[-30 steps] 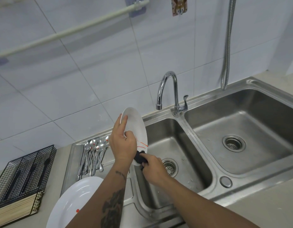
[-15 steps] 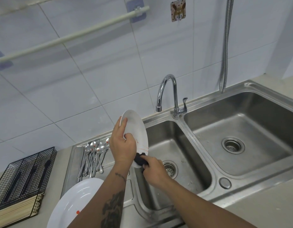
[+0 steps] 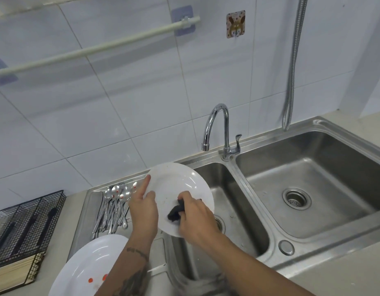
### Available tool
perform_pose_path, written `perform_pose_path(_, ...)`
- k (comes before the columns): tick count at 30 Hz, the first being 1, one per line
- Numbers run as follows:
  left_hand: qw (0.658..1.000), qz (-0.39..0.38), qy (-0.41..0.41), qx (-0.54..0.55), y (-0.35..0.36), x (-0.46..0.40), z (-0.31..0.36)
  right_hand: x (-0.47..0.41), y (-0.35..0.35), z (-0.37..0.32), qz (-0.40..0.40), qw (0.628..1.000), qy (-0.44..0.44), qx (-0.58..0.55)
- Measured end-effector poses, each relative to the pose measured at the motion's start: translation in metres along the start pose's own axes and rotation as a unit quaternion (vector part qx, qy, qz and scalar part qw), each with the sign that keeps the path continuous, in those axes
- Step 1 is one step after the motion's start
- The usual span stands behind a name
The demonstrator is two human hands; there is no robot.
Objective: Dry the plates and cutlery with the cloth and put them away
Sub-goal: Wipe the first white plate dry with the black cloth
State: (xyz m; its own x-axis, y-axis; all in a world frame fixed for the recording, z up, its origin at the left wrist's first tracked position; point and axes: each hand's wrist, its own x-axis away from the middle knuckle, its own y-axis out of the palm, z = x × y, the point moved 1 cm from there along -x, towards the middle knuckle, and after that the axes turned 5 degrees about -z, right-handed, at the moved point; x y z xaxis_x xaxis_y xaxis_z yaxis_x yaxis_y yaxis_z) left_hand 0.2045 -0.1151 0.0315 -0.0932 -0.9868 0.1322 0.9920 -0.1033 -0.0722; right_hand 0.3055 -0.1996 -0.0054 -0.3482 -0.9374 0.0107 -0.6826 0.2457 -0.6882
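Two bare hands work over the left basin of the stainless-steel double sink (image 3: 244, 189), which serves as the reference landmark. The left hand (image 3: 143, 207) grips the left rim of a round white ceramic plate (image 3: 180, 184), thumb curled over the face, index finger extended along the edge. The plate is held tilted above the left basin, its face turned toward the person. The right hand (image 3: 194, 216) has its fingers curled tightly around a small dark bunched cloth (image 3: 175, 212) and presses it against the lower centre of the plate face.

Left of the sink basins, on the steel draining surface, a bundle of silver metal spoons (image 3: 114, 206) lies with bowls pointing toward the wall. Nearer the person on the same surface rests a second round white plate with small red marks (image 3: 88, 265), partly covered by the left forearm. Further left of the sink stands a black wire-mesh cutlery basket (image 3: 27, 227) holding dark-handled utensils, with pale wooden sticks in its lower section.

Behind the sink, between the two basins, rises a chrome gooseneck tap (image 3: 219, 129). Above the sink, the white tiled wall carries a white rail (image 3: 99, 48) and a small patterned adhesive hook (image 3: 235, 24). A flexible metal hose (image 3: 293, 67) hangs above the right basin.
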Motion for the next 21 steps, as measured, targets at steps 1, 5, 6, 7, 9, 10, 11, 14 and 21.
perform_pose_path(1, 1.0, -0.005, -0.017, 0.022, 0.001, 0.004, -0.002, -0.003, 0.001, -0.001, 0.0, 1.0, -0.006, -0.003)
perform_pose_path(5, 0.995, -0.019, -0.044, 0.085, 0.001, 0.011, -0.004, -0.003, -0.003, 0.005, -0.045, 0.994, -0.088, 0.051)
perform_pose_path(6, 0.993, -0.014, -0.054, 0.105, -0.002, 0.01, -0.003, -0.002, -0.008, 0.009, -0.055, 0.988, -0.105, 0.101)
perform_pose_path(7, 0.99, -0.006, -0.062, 0.122, -0.006, 0.008, -0.002, -0.002, -0.014, 0.013, -0.061, 0.982, -0.1, 0.149)
perform_pose_path(9, 0.988, 0.007, -0.069, 0.135, -0.013, 0.004, 0.0, -0.002, -0.023, 0.017, -0.083, 0.973, -0.057, 0.208)
perform_pose_path(10, 0.988, 0.007, -0.069, 0.135, -0.016, 0.003, 0.001, -0.003, -0.026, 0.016, -0.103, 0.97, -0.047, 0.215)
perform_pose_path(11, 0.988, 0.003, -0.068, 0.136, -0.017, 0.002, 0.002, -0.002, -0.026, 0.013, -0.127, 0.968, -0.047, 0.211)
perform_pose_path(14, 0.988, -0.011, -0.056, 0.142, -0.016, 0.003, 0.005, 0.003, -0.016, -0.001, -0.181, 0.968, -0.099, 0.146)
perform_pose_path(21, 0.989, -0.065, -0.064, 0.117, -0.011, 0.013, 0.009, -0.028, -0.01, 0.0, -0.146, 0.965, -0.112, 0.188)
